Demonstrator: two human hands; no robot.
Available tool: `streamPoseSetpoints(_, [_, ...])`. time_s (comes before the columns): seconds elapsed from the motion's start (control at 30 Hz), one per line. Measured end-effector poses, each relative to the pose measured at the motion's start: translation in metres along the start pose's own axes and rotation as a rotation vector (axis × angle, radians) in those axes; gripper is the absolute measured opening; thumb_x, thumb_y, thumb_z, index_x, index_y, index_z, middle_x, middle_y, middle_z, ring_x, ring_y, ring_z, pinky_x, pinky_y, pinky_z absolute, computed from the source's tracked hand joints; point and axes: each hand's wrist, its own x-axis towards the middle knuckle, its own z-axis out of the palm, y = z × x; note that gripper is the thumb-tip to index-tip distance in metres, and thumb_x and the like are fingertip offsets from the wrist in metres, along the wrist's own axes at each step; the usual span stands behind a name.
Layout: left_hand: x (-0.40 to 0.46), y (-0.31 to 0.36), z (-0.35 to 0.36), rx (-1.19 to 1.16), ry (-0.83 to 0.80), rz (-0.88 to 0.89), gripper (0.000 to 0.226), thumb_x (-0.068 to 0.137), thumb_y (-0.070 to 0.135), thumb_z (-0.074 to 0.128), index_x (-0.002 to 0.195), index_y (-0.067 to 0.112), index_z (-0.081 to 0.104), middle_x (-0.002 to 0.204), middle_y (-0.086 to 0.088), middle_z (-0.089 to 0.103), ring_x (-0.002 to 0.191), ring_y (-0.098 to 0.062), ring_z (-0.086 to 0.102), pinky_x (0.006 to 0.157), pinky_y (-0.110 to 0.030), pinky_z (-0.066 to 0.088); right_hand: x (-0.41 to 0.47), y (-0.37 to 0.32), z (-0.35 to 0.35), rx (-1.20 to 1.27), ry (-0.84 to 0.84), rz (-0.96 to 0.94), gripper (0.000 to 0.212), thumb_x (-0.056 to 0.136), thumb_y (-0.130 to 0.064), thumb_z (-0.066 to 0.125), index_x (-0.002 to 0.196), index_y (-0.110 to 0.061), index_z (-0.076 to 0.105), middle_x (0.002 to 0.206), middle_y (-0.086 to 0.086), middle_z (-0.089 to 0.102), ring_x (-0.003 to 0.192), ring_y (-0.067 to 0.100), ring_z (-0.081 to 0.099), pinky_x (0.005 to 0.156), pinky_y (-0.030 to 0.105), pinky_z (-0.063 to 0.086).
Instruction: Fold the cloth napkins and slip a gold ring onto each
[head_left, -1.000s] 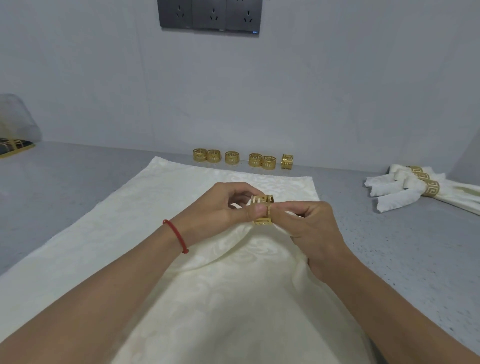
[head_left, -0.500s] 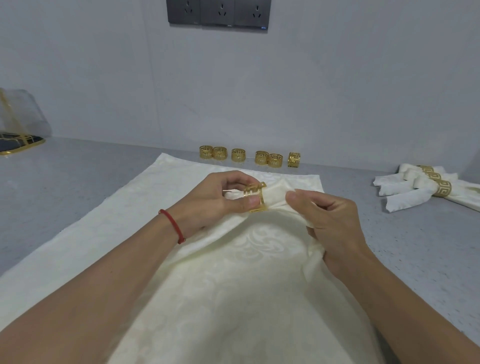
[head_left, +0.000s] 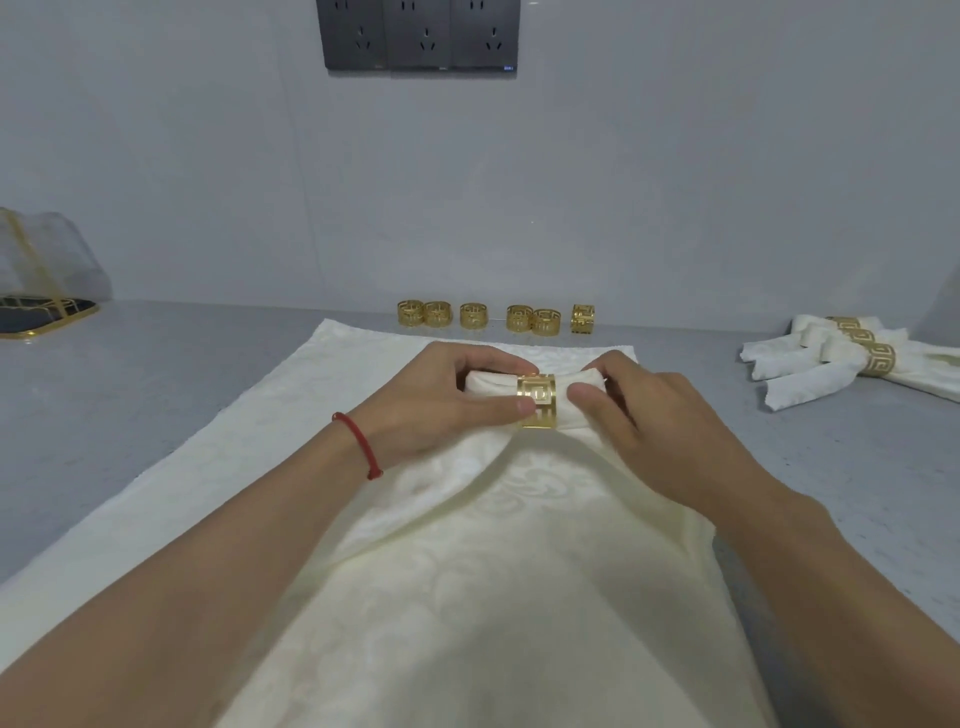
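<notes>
A cream napkin (head_left: 467, 561) is lying across the grey worktop (head_left: 130, 395), its near part spreading wide toward the camera and its far end gathering into a narrow roll between the two hands. A gold ring (head_left: 537, 401) with a cut-out key pattern is sitting round that roll, its flat patterned face turning up toward the camera. The left hand (head_left: 441, 402) is curling over the bunched end of the cloth on the ring's left side, thumb tip pressing against the ring's left edge, so its grip is closing on both cloth and ring (a red cord bracelet (head_left: 361, 444) is circling that wrist). The right hand (head_left: 639, 410) is pinching the roll just to the right of the ring, thumb and fingers wrapping the cloth; its grip is narrow and holding the napkin.

Beyond the napkin, six spare rings (head_left: 493, 316) are standing in a loose row along the foot of the wall, the rightmost one sitting slightly apart. Far right on the worktop, three finished napkins (head_left: 810, 364) are lying together, each wearing a gold band. At the far left edge, a dark tray with a gold rim (head_left: 47, 314) is resting under a clear cover. Dark wall sockets (head_left: 421, 34) are showing at the top.
</notes>
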Motion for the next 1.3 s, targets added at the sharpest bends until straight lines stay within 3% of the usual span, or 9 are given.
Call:
streamPoseSetpoints(0.07, [-0.001, 0.014, -0.002, 0.081, -0.044, -0.026, 0.031, 0.081, 0.028, 0.083, 0.11, 0.021, 0.075, 0.109, 0.005, 0.075, 0.102, -0.017, 0.071, 0.097, -0.038, 0.053, 0.002, 0.001, -0.004, 0.042, -0.026, 0.021, 0.026, 0.105, -0.048, 0.042, 0.092, -0.027, 0.049, 0.066, -0.01, 0.051, 0.066, 0.008, 0.049, 0.06, 0.034, 0.032])
streamPoseSetpoints(0.2, [-0.004, 0.034, -0.006, 0.193, -0.081, -0.043, 0.027, 0.083, 0.025, 0.081, 0.11, 0.02, 0.076, 0.088, 0.01, 0.075, 0.057, 0.002, 0.06, 0.057, -0.01, 0.043, 0.007, -0.004, -0.019, 0.124, -0.138, 0.083, 0.041, 0.102, -0.051, 0.047, 0.082, -0.015, 0.053, 0.072, -0.003, 0.057, 0.067, 0.015, 0.051, 0.063, 0.032, 0.038])
streamPoseSetpoints(0.43, [-0.024, 0.049, -0.009, 0.024, -0.087, -0.042, 0.039, 0.077, 0.011, 0.084, 0.115, 0.01, 0.073, 0.111, -0.004, 0.075, 0.106, -0.02, 0.07, 0.094, -0.029, 0.053, -0.006, -0.029, -0.063, 0.368, -0.4, 0.117, 0.047, 0.106, -0.049, 0.043, 0.1, -0.005, 0.06, 0.084, 0.005, 0.079, 0.079, 0.016, 0.073, 0.073, 0.025, 0.047])
streamPoseSetpoints(0.6, [-0.037, 0.058, 0.007, -0.28, -0.068, -0.122, 0.042, 0.078, 0.0, 0.078, 0.119, 0.003, 0.069, 0.111, -0.015, 0.073, 0.098, -0.023, 0.072, 0.08, -0.024, 0.056, -0.031, -0.031, -0.07, 0.444, -0.29, 0.074, 0.048, 0.105, -0.054, 0.043, 0.095, -0.01, 0.059, 0.067, 0.012, 0.071, 0.065, 0.019, 0.066, 0.072, 0.029, 0.046])
streamPoseSetpoints(0.8, [-0.045, 0.067, 0.025, -0.357, -0.085, -0.179, 0.035, 0.093, 0.012, 0.067, 0.127, 0.007, 0.063, 0.117, -0.016, 0.071, 0.108, -0.028, 0.068, 0.09, -0.032, 0.057, -0.056, -0.021, -0.083, 0.383, -0.197, 0.058, 0.062, 0.108, -0.053, 0.037, 0.074, -0.005, 0.06, 0.063, 0.024, 0.065, 0.055, 0.016, 0.058, 0.066, 0.031, 0.045])
streamPoseSetpoints(0.93, [-0.045, 0.076, 0.044, -0.155, -0.049, -0.129, 0.044, 0.084, 0.0, 0.075, 0.125, 0.011, 0.063, 0.085, -0.001, 0.075, 0.081, -0.014, 0.071, 0.069, -0.018, 0.053, -0.063, -0.009, -0.089, 0.299, -0.191, 0.102, 0.056, 0.108, -0.052, 0.036, 0.078, -0.014, 0.066, 0.068, 0.007, 0.074, 0.062, 0.019, 0.07, 0.08, 0.04, 0.054])
streamPoseSetpoints(1.07, [-0.031, 0.087, 0.074, -0.066, -0.024, -0.159, 0.037, 0.075, -0.005, 0.081, 0.107, 0.009, 0.072, 0.055, 0.011, 0.061, 0.056, -0.007, 0.061, 0.056, -0.017, 0.048, -0.07, 0.011, -0.099, 0.169, -0.186, 0.12, 0.064, 0.107, -0.049, 0.035, 0.075, -0.007, 0.071, 0.066, 0.002, 0.074, 0.066, 0.013, 0.069, 0.076, 0.03, 0.048])
streamPoseSetpoints(1.23, [-0.004, 0.094, 0.116, -0.164, -0.033, -0.215, 0.031, 0.076, -0.002, 0.08, 0.106, 0.001, 0.071, 0.097, -0.013, 0.076, 0.093, -0.025, 0.073, 0.087, -0.035, 0.059, -0.083, 0.048, -0.114, 0.204, -0.128, 0.231, 0.058, 0.106, -0.049, 0.038, 0.077, -0.012, 0.073, 0.067, 0.003, 0.075, 0.071, 0.011, 0.069, 0.083, 0.03, 0.049])
streamPoseSetpoints(1.3, [0.014, 0.093, 0.137, -0.251, -0.078, -0.244, 0.017, 0.084, 0.002, 0.075, 0.1, -0.002, 0.073, 0.101, -0.016, 0.074, 0.093, -0.025, 0.071, 0.093, -0.037, 0.055, -0.087, 0.069, -0.121, 0.161, -0.042, 0.264, 0.053, 0.104, -0.05, 0.042, 0.073, -0.016, 0.07, 0.066, 0.002, 0.075, 0.071, 0.014, 0.069, 0.078, 0.032, 0.05])
